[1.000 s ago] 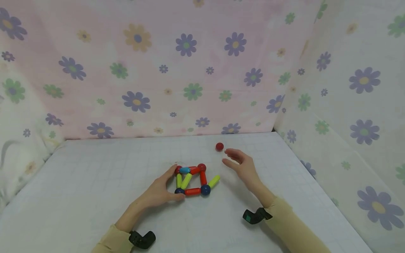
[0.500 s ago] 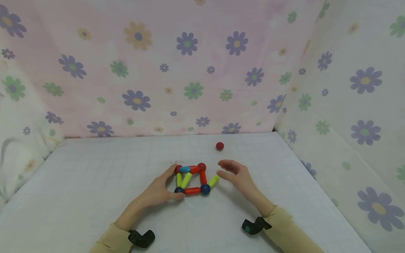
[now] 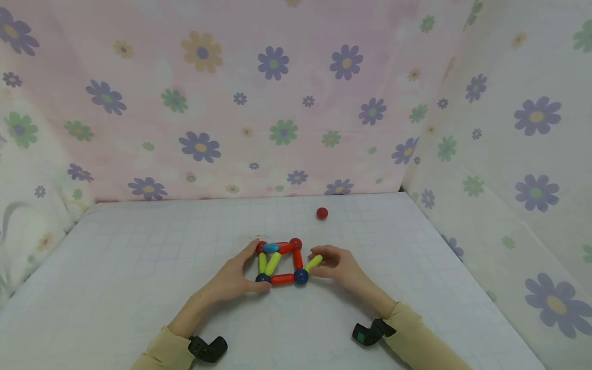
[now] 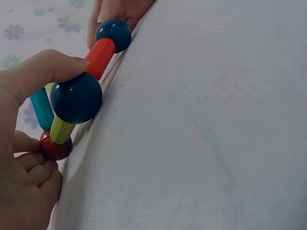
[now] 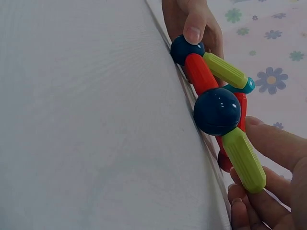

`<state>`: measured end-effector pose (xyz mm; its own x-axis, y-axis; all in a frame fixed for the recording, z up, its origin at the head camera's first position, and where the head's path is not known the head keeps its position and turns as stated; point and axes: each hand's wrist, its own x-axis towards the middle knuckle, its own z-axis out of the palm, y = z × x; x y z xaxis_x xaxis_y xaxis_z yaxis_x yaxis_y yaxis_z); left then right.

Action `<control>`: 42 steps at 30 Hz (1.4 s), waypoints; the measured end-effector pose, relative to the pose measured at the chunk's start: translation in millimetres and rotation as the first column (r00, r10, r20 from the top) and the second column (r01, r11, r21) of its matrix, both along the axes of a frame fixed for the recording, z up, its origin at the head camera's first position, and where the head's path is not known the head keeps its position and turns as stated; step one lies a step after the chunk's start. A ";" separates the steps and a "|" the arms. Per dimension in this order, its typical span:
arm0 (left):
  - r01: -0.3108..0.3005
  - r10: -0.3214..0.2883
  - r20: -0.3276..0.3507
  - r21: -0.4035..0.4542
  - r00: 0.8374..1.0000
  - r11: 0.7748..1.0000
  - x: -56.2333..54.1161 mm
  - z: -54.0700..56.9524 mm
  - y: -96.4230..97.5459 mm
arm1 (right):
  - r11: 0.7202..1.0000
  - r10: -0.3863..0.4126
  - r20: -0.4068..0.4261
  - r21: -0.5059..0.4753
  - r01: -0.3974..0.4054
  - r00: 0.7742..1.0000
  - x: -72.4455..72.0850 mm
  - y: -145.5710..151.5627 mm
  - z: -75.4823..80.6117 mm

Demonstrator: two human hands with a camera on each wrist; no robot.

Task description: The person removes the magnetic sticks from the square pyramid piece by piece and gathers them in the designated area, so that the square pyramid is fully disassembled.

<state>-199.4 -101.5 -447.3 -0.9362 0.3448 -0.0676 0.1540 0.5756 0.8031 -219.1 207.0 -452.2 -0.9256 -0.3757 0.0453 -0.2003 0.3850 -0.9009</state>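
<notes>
Ball-and-rod frame (image 3: 282,279) sits on the white table (image 3: 185,231), its left corner balls (image 4: 77,101) gripped by the left hand (image 3: 233,278), apparently to steady it, while the right hand (image 3: 343,267) curls fingers round the jutting yellow-green rod (image 5: 244,160), pinch uncertain.

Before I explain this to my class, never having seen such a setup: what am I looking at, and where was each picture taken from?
There is no machine, just a person's two bare hands. The wide view comes from a head-worn camera; the close views come from small black cameras on the wrists. On the white cloth surface lie a round red ball and an open frame of balls and rods in red, blue and yellow-green. The left hand holds the frame's left side. The right hand is around a ridged yellow-green rod sticking out of the frame; whether it grips it is unclear.
</notes>
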 end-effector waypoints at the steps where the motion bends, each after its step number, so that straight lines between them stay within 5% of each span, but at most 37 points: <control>1: -0.001 0.001 0.002 0.000 1.000 1.000 0.3 0.2 0.2 | 1.000 0.002 -0.002 0.007 -0.002 1.000 -0.2 0.1 -1.5; 17: 0.000 0.000 -0.001 -0.004 1.000 1.000 0.9 2.1 1.3 | 0.992 0.008 -0.052 0.124 -0.002 0.999 2.6 -1.3 -6.0; 42: 0.002 -0.002 -0.007 0.000 1.000 1.000 1.7 2.1 0.3 | 0.996 0.047 0.001 0.073 -0.047 0.999 4.7 0.2 -3.9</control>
<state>-197.7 -101.2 -445.1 -0.9361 0.3465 -0.0610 0.1608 0.5755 0.8018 -214.3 207.2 -456.2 -0.9068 -0.4213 0.0167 -0.2205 0.4400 -0.8705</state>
